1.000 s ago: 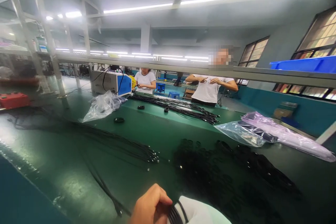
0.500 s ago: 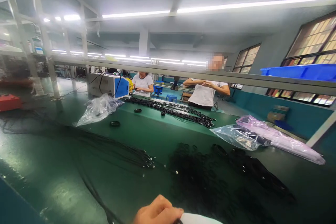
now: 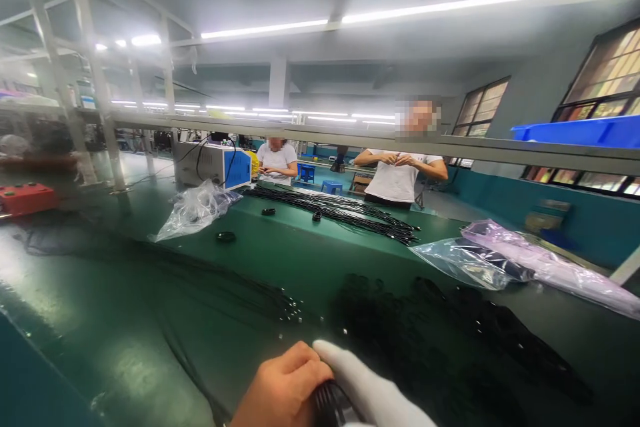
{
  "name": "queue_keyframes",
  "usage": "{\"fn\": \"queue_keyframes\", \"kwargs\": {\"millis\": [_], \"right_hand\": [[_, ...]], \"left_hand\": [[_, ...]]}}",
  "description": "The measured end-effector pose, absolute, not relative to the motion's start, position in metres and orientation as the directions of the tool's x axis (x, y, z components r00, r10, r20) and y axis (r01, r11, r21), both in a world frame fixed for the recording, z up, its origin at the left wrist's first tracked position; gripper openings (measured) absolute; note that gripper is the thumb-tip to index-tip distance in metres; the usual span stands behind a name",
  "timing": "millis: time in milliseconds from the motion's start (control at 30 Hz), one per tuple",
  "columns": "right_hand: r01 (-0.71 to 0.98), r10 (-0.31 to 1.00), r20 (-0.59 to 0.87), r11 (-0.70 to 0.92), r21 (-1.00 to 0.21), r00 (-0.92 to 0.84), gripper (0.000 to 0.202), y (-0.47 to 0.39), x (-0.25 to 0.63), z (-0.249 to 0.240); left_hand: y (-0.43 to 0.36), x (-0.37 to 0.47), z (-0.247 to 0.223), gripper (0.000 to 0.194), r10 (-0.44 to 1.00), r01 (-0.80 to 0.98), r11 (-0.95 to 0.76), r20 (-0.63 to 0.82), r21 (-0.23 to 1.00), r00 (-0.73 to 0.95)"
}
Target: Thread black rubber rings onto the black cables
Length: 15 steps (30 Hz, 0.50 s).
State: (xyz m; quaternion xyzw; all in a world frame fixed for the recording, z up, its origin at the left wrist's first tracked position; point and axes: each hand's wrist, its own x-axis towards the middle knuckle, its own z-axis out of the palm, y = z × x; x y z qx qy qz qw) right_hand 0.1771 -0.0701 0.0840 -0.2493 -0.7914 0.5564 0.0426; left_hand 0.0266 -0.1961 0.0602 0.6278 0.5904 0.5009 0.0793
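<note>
My bare left hand [image 3: 287, 383] is at the bottom centre, its fingers closed round a bunched black cable [image 3: 327, 403] that looks wound into loops. Against the other side of the loops lies my right hand [image 3: 367, 380] in a white glove, its fingertip touching the left hand's knuckles. The lower part of both hands is cut off by the frame. A loose black cable [image 3: 187, 363] runs over the table to the left of my left hand. Ahead, a spread of black cables [image 3: 250, 280] ends in shiny metal tips. A dark heap of coiled cables [image 3: 385, 320] lies to the right.
On the green table [image 3: 295, 247] lie a clear plastic bag [image 3: 197, 210], a pink bag [image 3: 545, 260] and a row of long black cables [image 3: 340, 210]. A red box [image 3: 27, 199] stands left, a blue-and-grey machine [image 3: 215, 163] behind. Two co-workers sit or stand opposite.
My left hand has risen slightly, and the white-gloved right hand has come up beside it. The bunched cable between them shows more now. The view has shifted slightly.
</note>
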Motion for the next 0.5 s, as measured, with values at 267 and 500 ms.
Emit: {"fn": "queue_keyframes", "kwargs": {"millis": [267,500], "right_hand": [[0.090,0.302,-0.088,-0.005,-0.996,-0.949,0.038,-0.093,0.140,0.085],[0.040,0.146,-0.123,-0.473,-0.880,-0.982,0.030,-0.096,0.144,0.080]], "left_hand": [[-0.195,0.021,0.071,0.033,0.919,0.564,-0.062,0.267,0.823,-0.289],[-0.181,0.023,0.065,0.028,0.886,0.065,0.141,-0.097,0.988,-0.454]]}}
